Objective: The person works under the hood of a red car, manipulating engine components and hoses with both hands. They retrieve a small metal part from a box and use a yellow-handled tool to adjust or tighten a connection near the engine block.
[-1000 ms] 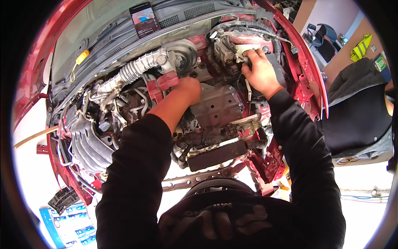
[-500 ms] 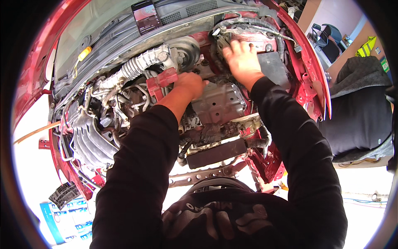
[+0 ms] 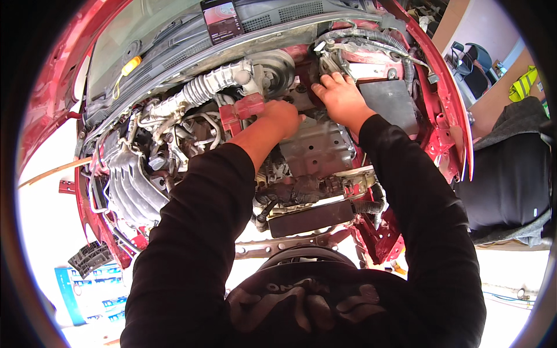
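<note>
Deep in a car's engine bay, my left hand (image 3: 281, 120) is closed in a fist beside a red plastic terminal cover (image 3: 241, 110). Whatever its curled fingers grip is hidden. Just below that hand lies a metal battery tray (image 3: 316, 152) with several holes. My right hand (image 3: 343, 100) rests further right, palm down, fingers apart and bent, the tips by cables and a bracket (image 3: 331, 62) near the rear wall of the bay. A dark flat box cover (image 3: 389, 104) sits just right of this hand.
A ribbed intake hose (image 3: 212, 82) and round brake booster (image 3: 277, 72) lie behind my left hand. The intake manifold (image 3: 136, 182) is at left. A phone (image 3: 222, 20) and yellow tagged item (image 3: 131, 65) rest by the windshield. A red fender (image 3: 449, 98) edges the right.
The whole view has shifted, so the bay appears further right. My right hand has drawn slightly back toward me and its fingers bend more. My left hand stays closed in about the same spot.
</note>
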The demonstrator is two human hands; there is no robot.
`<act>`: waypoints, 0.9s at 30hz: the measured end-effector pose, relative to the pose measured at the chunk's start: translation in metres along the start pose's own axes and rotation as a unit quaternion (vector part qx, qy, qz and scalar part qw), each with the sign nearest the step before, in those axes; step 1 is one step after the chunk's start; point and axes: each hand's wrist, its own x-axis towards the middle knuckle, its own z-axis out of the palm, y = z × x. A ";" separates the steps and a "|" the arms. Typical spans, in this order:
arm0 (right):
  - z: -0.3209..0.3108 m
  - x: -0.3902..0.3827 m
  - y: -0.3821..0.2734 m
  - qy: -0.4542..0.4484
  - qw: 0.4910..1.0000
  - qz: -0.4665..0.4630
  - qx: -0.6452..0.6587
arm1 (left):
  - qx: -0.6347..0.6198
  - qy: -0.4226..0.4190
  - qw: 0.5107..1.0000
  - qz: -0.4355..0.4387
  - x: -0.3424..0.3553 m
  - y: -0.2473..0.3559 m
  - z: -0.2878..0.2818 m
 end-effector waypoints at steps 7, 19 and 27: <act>-0.010 0.005 -0.012 -0.054 0.994 -0.094 0.004 | -0.052 -0.013 0.999 -0.007 0.012 -0.014 0.009; 0.015 0.017 -0.027 -0.079 0.989 -0.102 -0.066 | -0.034 -0.032 0.999 -0.014 0.007 -0.010 -0.001; 0.023 0.018 -0.018 -0.090 0.992 -0.078 -0.035 | -0.068 -0.039 0.997 -0.011 0.002 -0.012 -0.012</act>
